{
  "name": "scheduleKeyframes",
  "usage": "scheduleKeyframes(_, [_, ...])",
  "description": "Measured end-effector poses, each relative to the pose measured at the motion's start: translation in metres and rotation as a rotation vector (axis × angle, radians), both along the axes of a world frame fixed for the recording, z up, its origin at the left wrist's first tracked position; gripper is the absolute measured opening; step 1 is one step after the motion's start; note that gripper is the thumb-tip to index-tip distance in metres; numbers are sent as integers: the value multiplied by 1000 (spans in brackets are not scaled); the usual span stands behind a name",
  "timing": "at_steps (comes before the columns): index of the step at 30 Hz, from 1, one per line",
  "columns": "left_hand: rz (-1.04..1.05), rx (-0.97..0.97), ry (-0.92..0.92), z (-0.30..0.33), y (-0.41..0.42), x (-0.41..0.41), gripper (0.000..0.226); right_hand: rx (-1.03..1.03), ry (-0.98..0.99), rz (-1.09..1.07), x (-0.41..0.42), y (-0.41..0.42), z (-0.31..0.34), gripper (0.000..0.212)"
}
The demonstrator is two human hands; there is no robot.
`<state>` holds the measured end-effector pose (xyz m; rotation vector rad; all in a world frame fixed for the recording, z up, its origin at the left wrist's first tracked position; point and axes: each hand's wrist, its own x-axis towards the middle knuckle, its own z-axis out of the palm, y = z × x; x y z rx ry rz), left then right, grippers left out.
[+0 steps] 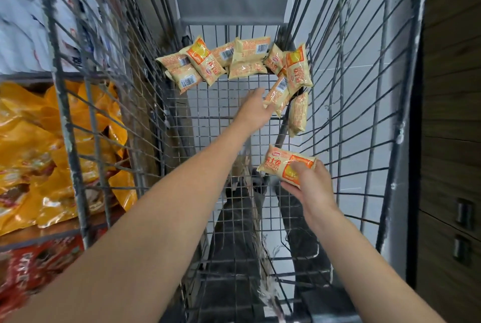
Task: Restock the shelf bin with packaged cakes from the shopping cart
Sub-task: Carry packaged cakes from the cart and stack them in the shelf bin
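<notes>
Packaged cake [286, 166], one yellow-and-orange pack, is pinched between thumb and fingers of the right hand [309, 184] low inside the wire shopping cart [234, 103]. Farther in, the left hand [253, 111] is stretched out with fingers extended, touching a tilted pack [277, 94]. Beyond it, the remaining packs [234, 62] are heaped against the cart's far end. Orange snack bags [39, 153] are seen on shelves at left.

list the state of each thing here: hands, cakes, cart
left hand: open, reaching to a cake pack in the cart
right hand: grips one cake pack
held pack: lifted off the cart floor, sealed
cake packs: loose heap at the cart's far end, sealed
cart: mostly bare floor, packs only at far end and right side
</notes>
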<state>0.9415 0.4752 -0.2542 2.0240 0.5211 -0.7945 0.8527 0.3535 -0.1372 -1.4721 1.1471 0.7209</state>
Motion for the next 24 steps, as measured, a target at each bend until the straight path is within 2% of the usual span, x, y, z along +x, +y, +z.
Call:
scheduleKeyframes(2, [-148,94,-33,-18,-8,8,46,-19,-20,-25,-5,4,-4,12])
scheduleKeyframes(4, [-192,135,-71,-28,-13,15,44,-36,-62,-23,-7,7,-4,13])
scheduleKeyframes(10, [-177,227,-22,-59,-25,21,48,-57,-105,7,-7,1,-15,16])
scheduleKeyframes(13, [-85,234,-38,-62,-26,23,43,-60,-107,0,-5,-6,-20,14])
scheduleKeyframes(16, [-38,190,-20,-53,-18,18,42,-46,-108,-4,-4,-8,-18,32])
scheduleKeyframes(18, [115,29,10,-36,-8,8,53,-34,-114,13,-2,-5,-13,27])
scheduleKeyframes(20, [429,-209,33,-9,-2,-9,58,-28,-115,28,-2,-4,-8,20])
scheduleKeyframes(22, [684,-351,45,19,1,-29,49,-23,-106,30,1,-2,-7,15])
scheduleKeyframes(24, [827,-429,76,55,8,-52,39,-12,-111,25,3,2,6,13])
